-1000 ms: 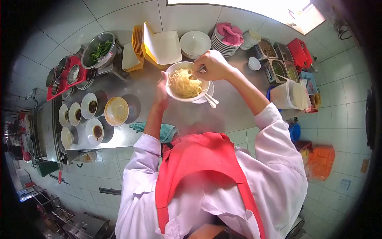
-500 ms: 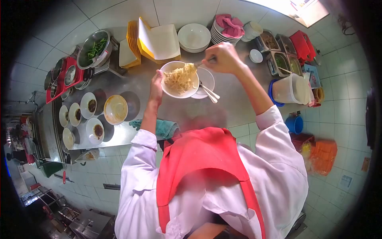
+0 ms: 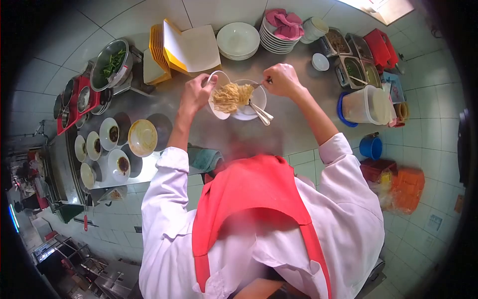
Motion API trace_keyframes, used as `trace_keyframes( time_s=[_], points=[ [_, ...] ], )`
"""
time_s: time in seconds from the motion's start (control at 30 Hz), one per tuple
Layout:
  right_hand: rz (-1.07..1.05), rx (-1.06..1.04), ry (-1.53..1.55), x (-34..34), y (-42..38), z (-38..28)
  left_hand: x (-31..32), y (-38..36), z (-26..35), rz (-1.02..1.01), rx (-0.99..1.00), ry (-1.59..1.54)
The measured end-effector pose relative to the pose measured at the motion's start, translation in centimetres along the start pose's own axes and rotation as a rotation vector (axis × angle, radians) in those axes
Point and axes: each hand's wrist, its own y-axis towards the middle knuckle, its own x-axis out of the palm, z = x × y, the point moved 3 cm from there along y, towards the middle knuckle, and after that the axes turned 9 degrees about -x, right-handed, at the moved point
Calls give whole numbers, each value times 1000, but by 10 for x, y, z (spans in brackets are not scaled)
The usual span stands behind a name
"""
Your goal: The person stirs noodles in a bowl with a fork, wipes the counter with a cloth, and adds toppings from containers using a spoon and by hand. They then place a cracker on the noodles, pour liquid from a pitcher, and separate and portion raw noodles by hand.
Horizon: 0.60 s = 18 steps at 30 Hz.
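My left hand [image 3: 197, 93] grips the rim of a white bowl [image 3: 219, 78], which is tipped steeply to the right. Pale noodles [image 3: 230, 97] lie along its lower side and spill toward a white plate [image 3: 264, 99] on the counter. In my closed right hand [image 3: 281, 80] is a metal utensil [image 3: 255, 85], its tip against the noodles; whether it is a fork or a spoon is hidden. A spoon and another piece of cutlery [image 3: 261, 113] rest on the plate, handles over its near edge.
Several bowls with dark sauce [image 3: 119, 164] stand at left, near a metal bowl of greens [image 3: 109, 65]. Yellow-edged trays [image 3: 199, 50], stacked plates [image 3: 239, 40] and food pans [image 3: 351, 70] line the back. A lidded tub [image 3: 366, 105] sits at right.
The bowl has gone from nearly level to steeply tipped, and its noodles have slid toward the plate. My left hand has risen to the upper rim; my right hand is slightly lower and further right.
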Motion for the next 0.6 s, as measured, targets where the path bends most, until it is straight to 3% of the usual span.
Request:
trace_keyframes(
  time_s=[0.03, 0.17, 0.27, 0.37, 0.47, 0.6],
  points=[
    [-88, 31, -66, 5, -2, 0, 2, 4, 5, -31, -14, 50],
    [-21, 31, -140, -1, -10, -3, 4, 9, 25, -59, 87, 153],
    [157, 6, -27, -11, -8, -12, 7, 10, 37, -110, 118, 225],
    [439, 149, 237, 22, -8, -7, 9, 11, 44, -59, 269, 279],
    [315, 149, 277, 58, -22, 2, 18, 13, 42, -28, 393, 216],
    [104, 204, 315, 39, -37, 5, 18, 11, 37, 70, 443, 110]
  ],
)
